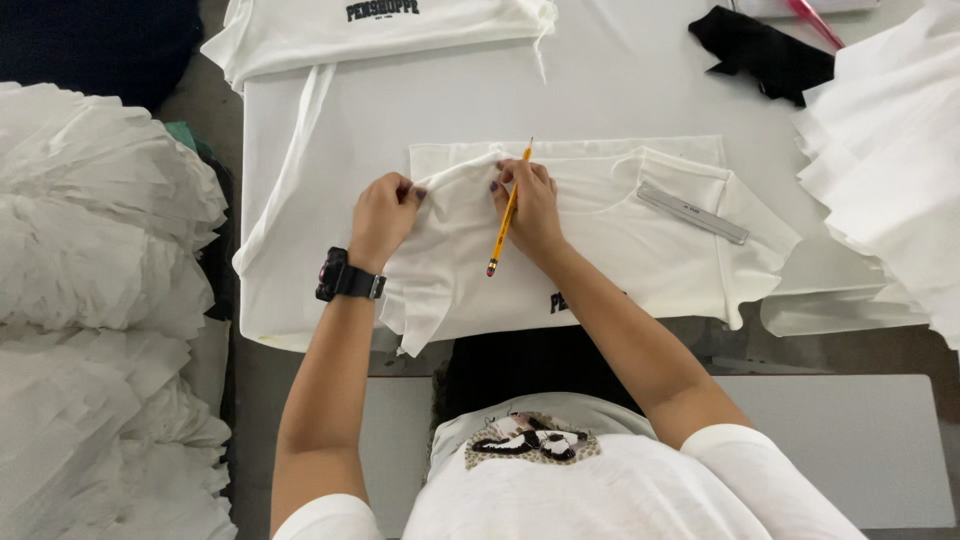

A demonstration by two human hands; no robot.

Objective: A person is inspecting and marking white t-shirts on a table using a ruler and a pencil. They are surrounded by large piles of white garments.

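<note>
on the white table (620, 70) a white t-shirt (640, 260) lies flat, its sleeve edge pinched closed by the left hand (383, 215) and by the right hand (530, 205), which also clamps a yellow pencil (505, 218), so marking seems in hand and needs taut cloth.

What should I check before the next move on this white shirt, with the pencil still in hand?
1. Left hand pinches the shirt fabric: ok.
2. Right hand holds the pencil, tip pointing away from the person: ok.
3. Right fingers also grip the fabric: ok.
4. Ruler lies on the shirt, apart from both hands: ok.
5. Shirt lies flat: not ok, bunched between the hands.
6. Any pencil mark on the fabric: cannot tell.
</note>
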